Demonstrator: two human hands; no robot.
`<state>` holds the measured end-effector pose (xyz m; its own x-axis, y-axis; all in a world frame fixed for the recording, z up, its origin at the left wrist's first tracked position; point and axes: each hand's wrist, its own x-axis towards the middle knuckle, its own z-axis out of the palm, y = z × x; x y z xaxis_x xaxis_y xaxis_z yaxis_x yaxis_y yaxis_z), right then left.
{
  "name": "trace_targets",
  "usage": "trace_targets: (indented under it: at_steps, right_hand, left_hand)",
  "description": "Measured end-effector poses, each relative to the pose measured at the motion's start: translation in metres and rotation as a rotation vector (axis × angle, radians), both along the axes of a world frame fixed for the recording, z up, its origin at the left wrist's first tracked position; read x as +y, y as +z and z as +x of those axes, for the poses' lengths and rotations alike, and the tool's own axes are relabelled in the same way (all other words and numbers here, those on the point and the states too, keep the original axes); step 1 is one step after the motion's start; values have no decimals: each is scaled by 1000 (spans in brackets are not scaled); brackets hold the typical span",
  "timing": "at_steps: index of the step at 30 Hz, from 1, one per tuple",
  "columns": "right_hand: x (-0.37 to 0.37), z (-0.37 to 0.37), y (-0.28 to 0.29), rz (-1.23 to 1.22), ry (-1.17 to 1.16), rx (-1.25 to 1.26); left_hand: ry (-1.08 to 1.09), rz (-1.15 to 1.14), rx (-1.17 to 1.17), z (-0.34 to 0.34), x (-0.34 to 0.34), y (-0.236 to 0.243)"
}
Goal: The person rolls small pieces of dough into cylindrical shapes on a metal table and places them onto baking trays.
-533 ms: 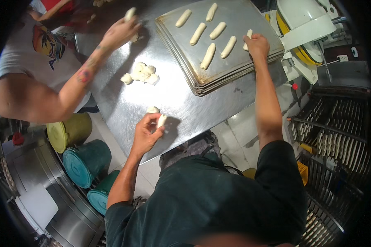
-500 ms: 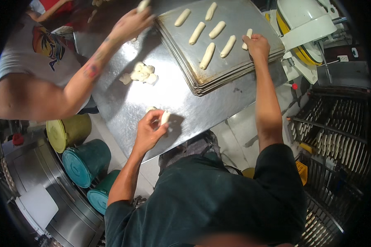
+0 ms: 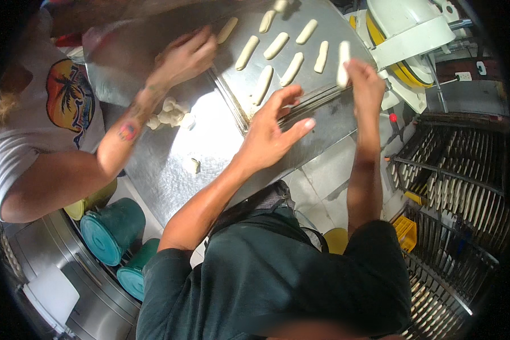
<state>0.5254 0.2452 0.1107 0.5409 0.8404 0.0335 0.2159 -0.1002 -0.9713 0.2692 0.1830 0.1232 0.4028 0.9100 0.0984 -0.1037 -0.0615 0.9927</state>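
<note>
- Here's my dough stick (image 3: pixel 344 54), long axis running straight away from me, one blunt end toward my body
- It's by the right-hand corner of the top tray (image 3: pixel 331 25), beside a row of other dough sticks (image 3: pixel 292 69)
- Pale cream, slim, smooth, slightly blurred
- Right hand (image 3: pixel 367 85): fingertips closed on its near end
- Left hand (image 3: pixel 269 136): spread wide, thumb out, holding nothing, over the tray's near-left corner
</note>
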Motion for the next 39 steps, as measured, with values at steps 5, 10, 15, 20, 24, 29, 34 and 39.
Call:
trace_targets:
  at_steps: [5, 10, 15, 20, 24, 29, 34, 39]
  right_hand:
    - [109, 126, -66, -377, -131, -850]
    - [40, 5, -33, -85, 144, -546]
    - [-63, -246, -57, 93, 956, -446]
    - [-32, -308, -98, 94, 819, -564]
    - [-84, -292, -84, -105, 870, -608]
    - [-135, -280, -68, -20, 800, -571]
    - [-177, -260, -64, 134, 721, -604]
    - [-142, -257, -78, 397, 794, -1051]
  left_hand:
    - [97, 222, 448, -78, -38, -31]
    - [482, 235, 1172, -169, -109, -64]
    - [512, 37, 909, -194, -122, -103]
    - [651, 171, 724, -213, -116, -85]
    - [716, 194, 867, -287, -168, -103]
    - [435, 162, 905, -310, -170, -95]
    - [434, 307, 951, -327, -188, -101]
    - [265, 399, 1297, -330, -153, -83]
